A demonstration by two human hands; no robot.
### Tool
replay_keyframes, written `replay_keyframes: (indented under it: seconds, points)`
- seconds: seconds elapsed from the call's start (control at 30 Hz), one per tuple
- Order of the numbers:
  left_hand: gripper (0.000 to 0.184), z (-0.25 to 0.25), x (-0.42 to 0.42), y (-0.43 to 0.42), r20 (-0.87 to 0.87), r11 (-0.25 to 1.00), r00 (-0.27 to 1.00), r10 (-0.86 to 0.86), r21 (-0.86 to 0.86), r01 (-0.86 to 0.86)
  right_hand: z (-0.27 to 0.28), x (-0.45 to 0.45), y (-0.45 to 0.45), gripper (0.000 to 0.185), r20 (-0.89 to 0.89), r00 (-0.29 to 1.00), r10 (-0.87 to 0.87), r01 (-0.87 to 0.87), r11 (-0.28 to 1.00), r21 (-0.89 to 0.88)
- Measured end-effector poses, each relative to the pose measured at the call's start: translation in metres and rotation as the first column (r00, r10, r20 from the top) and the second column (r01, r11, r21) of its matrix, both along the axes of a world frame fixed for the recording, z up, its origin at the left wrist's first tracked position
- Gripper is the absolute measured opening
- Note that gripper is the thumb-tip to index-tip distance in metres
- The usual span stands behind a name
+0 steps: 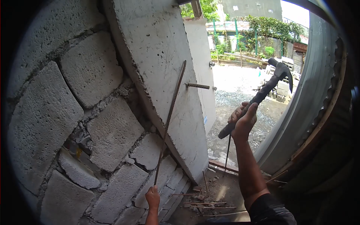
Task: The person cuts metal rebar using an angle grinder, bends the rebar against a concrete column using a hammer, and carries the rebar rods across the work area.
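My right hand (244, 119) is closed round the dark handle of a claw hammer (265, 90), raised in front of the doorway with its head up and to the right. Low in the view, my left hand (152, 197) grips the lower end of a long rusty steel bar (170, 120). The bar slants up across the pale concrete column (161, 48), its top end near a short rebar stub (198, 86) that sticks out of the column. Whether the bar touches the column I cannot tell.
A rough block wall (116, 131) with mortar gaps rises on the left. Sticks and rubble (208, 204) lie on the floor below. Beyond the column stands a white door (200, 48), opening onto gravel ground (240, 101). Corrugated metal sheeting (300, 101) lines the right side.
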State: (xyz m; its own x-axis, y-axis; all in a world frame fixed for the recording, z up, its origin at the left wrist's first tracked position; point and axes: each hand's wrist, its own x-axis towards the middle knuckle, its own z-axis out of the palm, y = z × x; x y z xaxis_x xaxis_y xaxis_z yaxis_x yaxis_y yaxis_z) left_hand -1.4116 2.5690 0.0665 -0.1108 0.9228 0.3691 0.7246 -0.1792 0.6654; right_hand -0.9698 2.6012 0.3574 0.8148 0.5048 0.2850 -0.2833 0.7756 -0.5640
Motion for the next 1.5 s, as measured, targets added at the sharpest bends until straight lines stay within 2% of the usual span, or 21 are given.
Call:
replay_keyframes:
  seconds: [0.07,0.27,0.3,0.33,0.4,0.47,0.53,0.67,0.73,0.8,0.83,0.87,0.9,0.93,0.97,1.0,1.13,1.2,1.3,1.43,1.5]
  points:
    - [0.047,0.003,0.003,0.001,0.006,1.0,1.0,0.003,-0.007,-0.003,-0.011,-0.003,-0.004,0.062,-0.022,0.989,0.143,-0.144,0.985,-0.09]
    - [0.045,0.004,0.003,0.003,-0.004,1.0,1.0,-0.003,-0.017,0.003,-0.03,-0.064,0.072,0.067,-0.008,0.953,0.304,-0.304,0.952,-0.036]
    - [0.046,0.003,0.002,0.0,-0.008,1.0,1.0,-0.008,0.0,0.008,-0.042,-0.08,0.091,0.064,0.005,0.929,0.369,-0.366,0.923,-0.123]
    - [0.046,0.004,0.001,-0.006,-0.016,1.0,1.0,-0.003,-0.002,0.003,-0.05,-0.08,0.102,0.059,0.023,0.807,0.59,-0.55,0.766,-0.333]
    - [0.049,0.011,0.004,-0.005,-0.036,1.0,0.999,-0.009,-0.026,0.008,-0.058,-0.06,0.097,0.055,0.021,0.734,0.679,-0.591,0.653,-0.474]
    - [0.05,0.013,0.005,-0.002,-0.024,1.0,1.0,-0.008,-0.002,0.008,-0.053,-0.036,0.068,0.054,0.118,0.778,0.617,-0.466,0.693,-0.55]
    - [0.051,0.015,0.003,-0.001,-0.025,1.0,1.0,-0.013,0.01,0.014,-0.05,-0.02,0.037,0.057,0.167,0.837,0.521,-0.412,0.801,-0.435]
    - [0.052,0.012,0.003,-0.001,-0.026,0.999,1.0,0.007,-0.052,-0.009,0.01,0.02,-0.007,0.064,0.217,0.972,0.088,-0.106,0.992,0.07]
    - [0.052,0.008,-0.002,-0.002,-0.022,0.998,1.0,0.015,-0.061,-0.017,0.044,0.039,-0.013,0.066,0.035,0.997,0.067,-0.076,0.874,0.48]
    - [0.053,0.004,-0.002,0.001,-0.028,1.0,1.0,0.011,-0.028,-0.012,0.055,0.038,0.002,0.064,0.077,0.997,-0.022,-0.038,0.714,0.699]
    - [0.053,0.005,-0.003,0.001,-0.029,0.999,0.999,0.019,-0.027,-0.02,0.055,0.01,0.023,0.068,-0.078,0.991,-0.11,0.135,0.777,0.615]
    - [0.052,0.007,-0.001,0.001,-0.018,1.0,1.0,0.012,-0.025,-0.012,0.034,-0.025,0.053,0.069,-0.076,0.993,-0.095,0.119,0.896,0.427]
    - [0.052,0.007,0.0,-0.002,-0.006,1.0,1.0,0.006,-0.025,-0.007,-0.006,-0.063,0.089,0.066,0.12,0.992,0.031,-0.053,0.981,0.188]
    - [0.052,0.004,0.004,-0.007,-0.01,1.0,1.0,0.014,-0.025,-0.014,-0.025,-0.065,0.096,0.066,0.116,0.993,0.038,-0.06,0.98,0.187]
    - [0.052,0.003,0.01,-0.008,-0.045,1.0,0.999,-0.002,0.008,0.003,-0.033,-0.066,0.096,0.065,0.116,0.921,0.372,-0.359,0.925,-0.121]
    - [0.051,0.005,0.012,-0.005,-0.083,0.999,0.996,-0.022,0.045,0.026,-0.04,-0.063,0.098,0.064,0.017,0.758,0.652,-0.593,0.7,-0.399]
    - [0.051,0.0,0.011,0.007,0.018,0.997,0.998,-0.066,-0.036,0.067,-0.04,-0.027,0.048,0.063,0.033,0.778,0.627,-0.555,0.712,-0.43]
    - [0.048,0.018,0.015,0.0,0.073,0.993,0.994,-0.081,-0.081,0.087,-0.057,-0.027,0.02,0.066,0.025,0.858,0.512,-0.474,0.811,-0.343]
    - [0.046,0.055,0.03,-0.004,0.221,0.992,0.968,-0.116,-0.013,0.122,-0.067,-0.014,-0.004,0.066,0.021,0.865,0.502,-0.464,0.814,-0.349]
    - [0.045,0.151,0.071,0.01,0.273,0.991,0.953,-0.128,0.058,0.117,-0.067,-0.017,-0.014,0.067,0.038,0.838,0.544,-0.495,0.788,-0.366]
    - [0.045,0.221,0.093,0.013,0.121,0.995,0.991,-0.049,0.088,0.038,-0.064,-0.025,-0.015,0.068,0.133,0.836,0.532,-0.455,0.808,-0.373]
